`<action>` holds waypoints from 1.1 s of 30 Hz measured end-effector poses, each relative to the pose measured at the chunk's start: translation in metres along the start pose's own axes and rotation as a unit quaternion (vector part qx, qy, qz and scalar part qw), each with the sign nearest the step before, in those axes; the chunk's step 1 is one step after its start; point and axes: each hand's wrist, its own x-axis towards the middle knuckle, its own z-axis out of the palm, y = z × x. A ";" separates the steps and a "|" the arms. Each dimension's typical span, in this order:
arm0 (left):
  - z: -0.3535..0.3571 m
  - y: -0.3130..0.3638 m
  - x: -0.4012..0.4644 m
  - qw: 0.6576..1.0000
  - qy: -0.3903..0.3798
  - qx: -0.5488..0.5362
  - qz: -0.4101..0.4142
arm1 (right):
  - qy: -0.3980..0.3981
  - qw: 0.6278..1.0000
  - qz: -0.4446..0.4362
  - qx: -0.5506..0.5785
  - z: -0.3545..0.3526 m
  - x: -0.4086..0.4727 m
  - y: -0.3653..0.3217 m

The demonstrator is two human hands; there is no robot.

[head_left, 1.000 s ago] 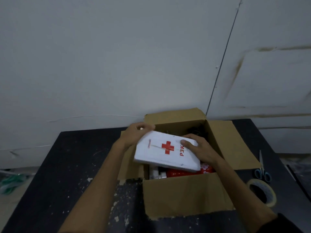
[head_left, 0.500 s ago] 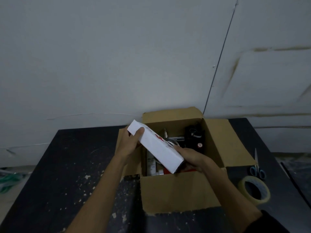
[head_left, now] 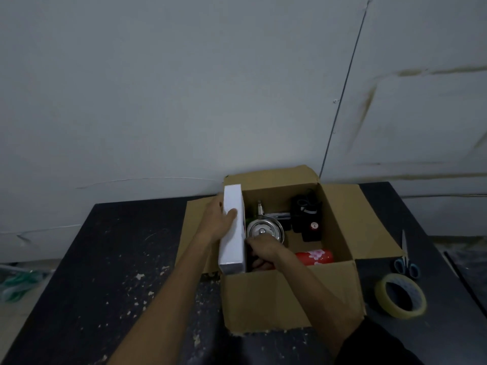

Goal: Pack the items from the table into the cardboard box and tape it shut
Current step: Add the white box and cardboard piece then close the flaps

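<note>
— Standing on edge against the left wall of the box [head_left: 290,299], the white case [head_left: 232,230] is gripped by the left hand [head_left: 217,225], thumb wrapped over it.

— And the right hand [head_left: 263,250]?

— It is sunk inside beside the case; its fingers are curled, but what is gripped cannot be told. Tape [head_left: 400,295] and scissors [head_left: 405,262] are left on the tabletop [head_left: 92,259].

Bare workshop-like room: paint-flecked black table [head_left: 105,272], stained panel wall [head_left: 184,88], scissors [head_left: 405,262], tape roll [head_left: 400,296]
</note>
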 end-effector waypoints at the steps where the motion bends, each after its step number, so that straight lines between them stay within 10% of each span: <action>1: 0.001 -0.009 -0.002 1.000 0.011 0.021 -0.007 | -0.002 1.000 -0.009 0.001 0.001 0.000 0.001; 12: 0.010 -0.050 -0.019 0.998 0.030 0.062 0.007 | -0.063 0.985 -0.152 -0.044 0.005 0.001 0.007; 33: 0.027 -0.054 -0.020 0.935 0.017 0.350 0.049 | 0.041 0.961 -0.167 -0.219 0.020 0.032 0.024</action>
